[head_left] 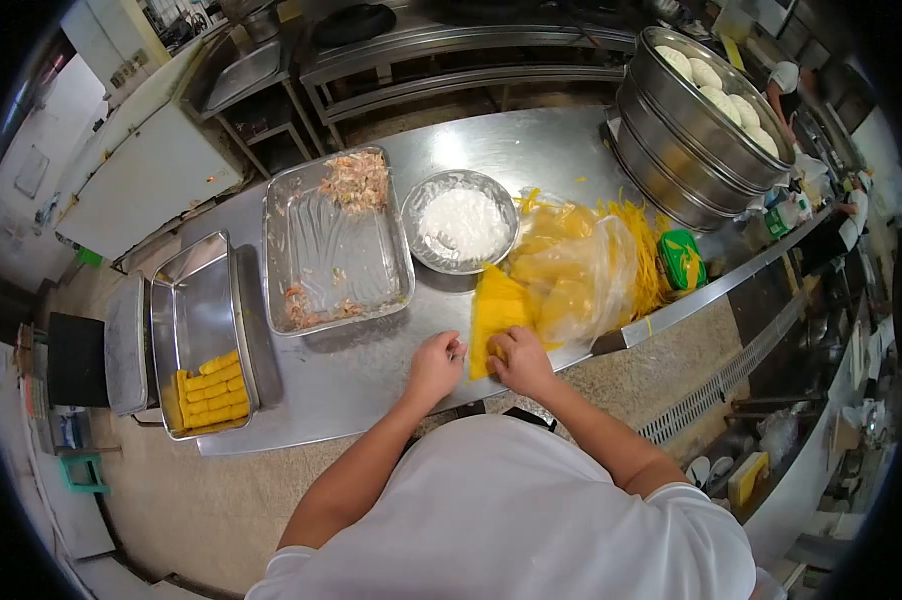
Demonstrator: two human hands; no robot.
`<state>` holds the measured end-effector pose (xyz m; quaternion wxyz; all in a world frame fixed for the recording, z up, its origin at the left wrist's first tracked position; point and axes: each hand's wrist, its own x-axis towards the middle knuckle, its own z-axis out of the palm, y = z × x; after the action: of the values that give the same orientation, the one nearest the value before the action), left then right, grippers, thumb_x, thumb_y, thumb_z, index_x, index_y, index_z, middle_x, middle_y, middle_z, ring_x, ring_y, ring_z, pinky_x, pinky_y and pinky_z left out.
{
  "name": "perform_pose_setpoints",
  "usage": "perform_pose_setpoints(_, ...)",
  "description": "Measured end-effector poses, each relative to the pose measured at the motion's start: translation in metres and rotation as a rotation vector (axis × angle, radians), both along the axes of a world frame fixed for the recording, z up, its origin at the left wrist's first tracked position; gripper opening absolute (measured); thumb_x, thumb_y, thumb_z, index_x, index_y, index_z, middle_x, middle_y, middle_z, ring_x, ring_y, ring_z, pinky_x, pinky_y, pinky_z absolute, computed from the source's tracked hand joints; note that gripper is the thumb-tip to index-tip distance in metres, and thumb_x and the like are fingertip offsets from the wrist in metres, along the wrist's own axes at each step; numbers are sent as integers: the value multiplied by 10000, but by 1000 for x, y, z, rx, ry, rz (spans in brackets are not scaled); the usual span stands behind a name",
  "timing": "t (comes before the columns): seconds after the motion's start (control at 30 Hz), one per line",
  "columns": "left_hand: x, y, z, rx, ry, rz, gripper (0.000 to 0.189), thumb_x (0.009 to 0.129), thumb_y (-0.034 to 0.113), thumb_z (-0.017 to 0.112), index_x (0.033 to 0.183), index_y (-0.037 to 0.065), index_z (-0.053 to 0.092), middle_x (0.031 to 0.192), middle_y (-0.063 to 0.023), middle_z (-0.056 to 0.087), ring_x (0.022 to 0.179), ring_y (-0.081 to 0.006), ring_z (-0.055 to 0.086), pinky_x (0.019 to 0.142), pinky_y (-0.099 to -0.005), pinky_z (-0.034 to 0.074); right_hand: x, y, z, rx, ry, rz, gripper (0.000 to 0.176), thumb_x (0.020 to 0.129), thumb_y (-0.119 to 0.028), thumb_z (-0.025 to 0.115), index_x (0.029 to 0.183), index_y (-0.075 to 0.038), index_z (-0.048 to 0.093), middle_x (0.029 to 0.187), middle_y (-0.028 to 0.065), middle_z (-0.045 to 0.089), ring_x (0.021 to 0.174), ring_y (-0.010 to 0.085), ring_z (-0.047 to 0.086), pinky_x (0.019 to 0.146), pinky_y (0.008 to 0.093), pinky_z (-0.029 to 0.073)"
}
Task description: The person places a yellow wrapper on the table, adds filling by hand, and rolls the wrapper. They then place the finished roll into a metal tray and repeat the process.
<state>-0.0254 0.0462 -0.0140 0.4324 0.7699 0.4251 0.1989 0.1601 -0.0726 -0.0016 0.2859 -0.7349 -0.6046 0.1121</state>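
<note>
A stack of thin yellow wrapper sheets point(498, 310) lies at the front of the steel table. My right hand point(521, 362) is on its right edge, fingers bent and pinching at the top sheet. Just left of the stack, my left hand point(437, 366) hovers with curled fingers; nothing shows in them. Behind the stack stands a round metal bowl point(418, 252) of white paste. Left of that is a large metal tray point(291, 250) with shredded filling point(356, 180). Finished yellow rolls point(214, 393) lie in rows in a deep steel pan point(193, 290).
A clear plastic bag point(606, 285) of yellow sheets and loose yellow strips point(639, 245) lie to the right, beside a green container point(682, 261). Stacked steamers point(671, 140) with white buns point(726, 100) stand at the far right corner. Another person point(783, 85) is in the background.
</note>
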Motion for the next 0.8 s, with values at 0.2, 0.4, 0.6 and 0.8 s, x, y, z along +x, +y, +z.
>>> perform_pose_setpoints(0.2,48,14,-1,100,182,-63,230,921,186,814,1095,42,775,1000,-165,771,938,-382,739,825,-475,590,9,1,-12,-43,-9,57,169,850,-137,791,1004,-71,770,1033,142,682,1036,359,654,916,489,528)
perform_pose_setpoints(0.4,55,11,8,-153,-66,25,158,934,139,806,1037,27,764,879,-91,760,811,-219,728,780,-377,578,6,-1,-11,17,374,-178,273,876,-125,781,1126,-19,750,1123,190,700,1090,412,661,995,493,524)
perform_pose_setpoints(0.6,72,4,-18,-710,-480,196,78,1027,63,698,1065,6,734,918,-49,756,821,-146,689,746,-318,551,7,-2,31,54,317,-186,528,870,-146,775,1359,12,653,1257,254,674,1201,435,646,1119,465,496)
perform_pose_setpoints(0.8,42,6,3,-544,-255,363,137,1090,94,631,1154,4,713,977,-99,789,825,-149,691,745,-302,534,34,6,0,31,434,-360,498,915,-113,718,1394,4,653,1333,246,678,1187,395,661,1064,470,525)
